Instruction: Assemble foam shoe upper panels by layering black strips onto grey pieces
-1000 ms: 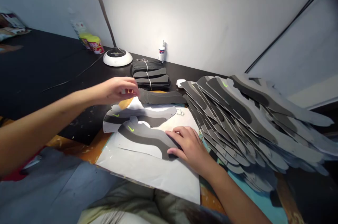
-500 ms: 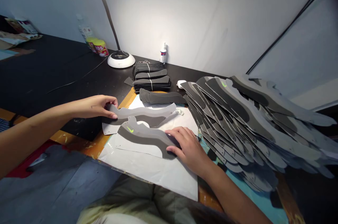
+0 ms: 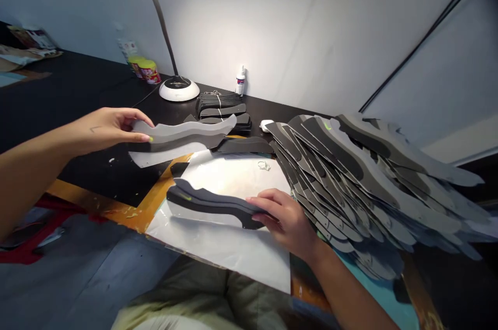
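Our left hand (image 3: pixel 99 128) had thumb and fingers pinched together on the left end of the far panel (image 3: pixel 182 134), which was raised off the desk (image 3: pixel 93 78) and reached across toward the dark strips (image 3: pixel 245 145). Our right hand (image 3: pixel 290 221) was clamped on the right end of the near panel (image 3: pixel 212 202), thumb on the lower side and fingers above; that panel sat tilted over the white sheet (image 3: pixel 233 257). Whether its left end touched the sheet, we could not tell.

Each panel was gripped at one end only, so we judged that the free ends could sag or swing if either wrist turned. The far one's tip lay close to the strips and the banded stacks (image 3: pixel 225 112); a low sweep might have caught them and pushed them askew. A pale layer (image 3: pixel 167 156) showed below the far panel's dark edge, and if it was loose, a light pinch could have let it slide out of line. Squeezing the near panel too hard at its narrow end could have creased it. Our right forearm was near the fanned pile (image 3: pixel 350 164), and a bump from it might have set the pieces slipping.
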Action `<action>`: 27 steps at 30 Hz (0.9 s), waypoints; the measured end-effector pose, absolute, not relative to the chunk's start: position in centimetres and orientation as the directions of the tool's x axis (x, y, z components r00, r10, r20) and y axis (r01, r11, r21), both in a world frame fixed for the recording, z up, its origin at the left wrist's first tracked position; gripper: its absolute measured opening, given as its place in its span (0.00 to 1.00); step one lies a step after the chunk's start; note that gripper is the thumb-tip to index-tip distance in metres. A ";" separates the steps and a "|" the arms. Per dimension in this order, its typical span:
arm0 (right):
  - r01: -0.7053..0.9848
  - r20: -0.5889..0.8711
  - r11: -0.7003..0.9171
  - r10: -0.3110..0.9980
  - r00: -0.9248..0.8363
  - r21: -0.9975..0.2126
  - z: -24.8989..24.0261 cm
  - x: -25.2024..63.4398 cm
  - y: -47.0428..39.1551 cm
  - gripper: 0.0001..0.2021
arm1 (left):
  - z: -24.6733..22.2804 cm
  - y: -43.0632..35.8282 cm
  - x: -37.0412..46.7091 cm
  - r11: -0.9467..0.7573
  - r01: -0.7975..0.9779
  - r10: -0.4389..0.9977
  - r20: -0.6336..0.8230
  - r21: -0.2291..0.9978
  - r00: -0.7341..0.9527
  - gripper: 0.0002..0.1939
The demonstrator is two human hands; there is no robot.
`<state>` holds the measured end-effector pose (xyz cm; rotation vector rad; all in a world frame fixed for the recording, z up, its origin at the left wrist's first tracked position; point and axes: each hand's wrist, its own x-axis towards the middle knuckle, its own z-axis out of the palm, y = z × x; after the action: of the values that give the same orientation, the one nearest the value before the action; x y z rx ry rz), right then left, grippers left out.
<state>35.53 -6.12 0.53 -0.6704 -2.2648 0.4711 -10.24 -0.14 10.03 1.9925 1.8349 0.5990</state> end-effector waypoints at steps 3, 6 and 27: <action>0.448 0.467 0.767 0.638 -0.613 -0.460 0.3 35.6 -5.8 0.15 | 10.7 -0.4 -13.9 0.143 0.835 0.975 -0.219 0.532 -0.028 0.54; 0.536 0.380 0.727 0.684 -0.623 -0.430 0.1 35.3 -5.6 0.16 | 10.2 0.0 -18.4 0.167 0.900 0.944 -0.330 0.403 -0.028 0.50; 0.717 0.303 0.536 0.844 -0.442 -0.445 -0.5 34.9 -5.0 0.08 | 3.8 6.1 5.3 -0.691 0.714 0.692 0.183 -0.116 0.699 0.24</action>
<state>34.86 -4.97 -0.52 -1.2656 -2.2853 0.3443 5.33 6.07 3.78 3.0577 1.2769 0.2084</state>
